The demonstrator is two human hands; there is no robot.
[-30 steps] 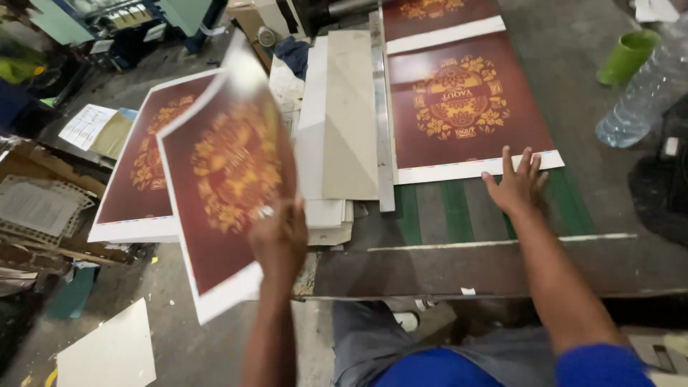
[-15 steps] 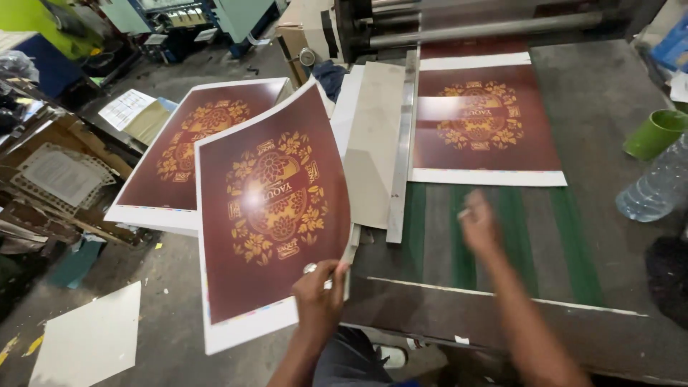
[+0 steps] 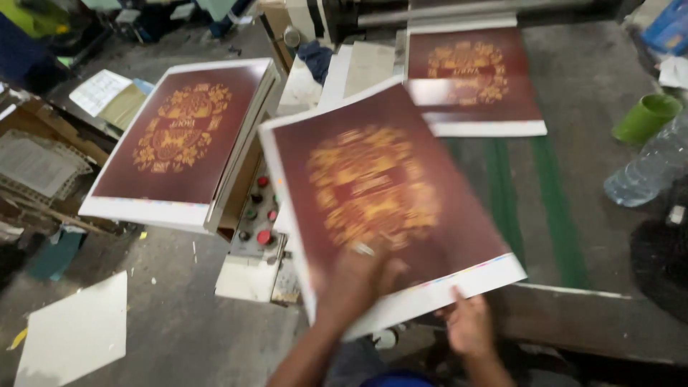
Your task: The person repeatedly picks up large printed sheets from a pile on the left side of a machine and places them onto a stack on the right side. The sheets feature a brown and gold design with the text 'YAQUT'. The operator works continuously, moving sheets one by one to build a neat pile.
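Nearest the camera, the left hand lies on top of a large printed sheet, fingers spread over its lower edge and a ring showing on one of them; it grips the sheet from above. Just beside it, the right hand comes up under the sheet's near right edge, thumb on the white margin, gripping from below. The sheet is dark maroon with a golden ornamental emblem in the middle and a white border, and a thin strip of colour marks runs along its near margin. It is held tilted in the air above the counter, blurred by motion, and it covers part of what lies behind it.

To the left of the held sheet, a small control panel with red and green buttons sits on the side of the machine. Further left, a stack of matching sheets rests on a raised platform, its top sheet lying flat. Below it, a blank white board lies on the grey floor.

Beyond the held sheet, another maroon sheet lies flat on the counter, across two green belts. At the right edge, a clear plastic bottle lies on its side, with a green cup just behind it.
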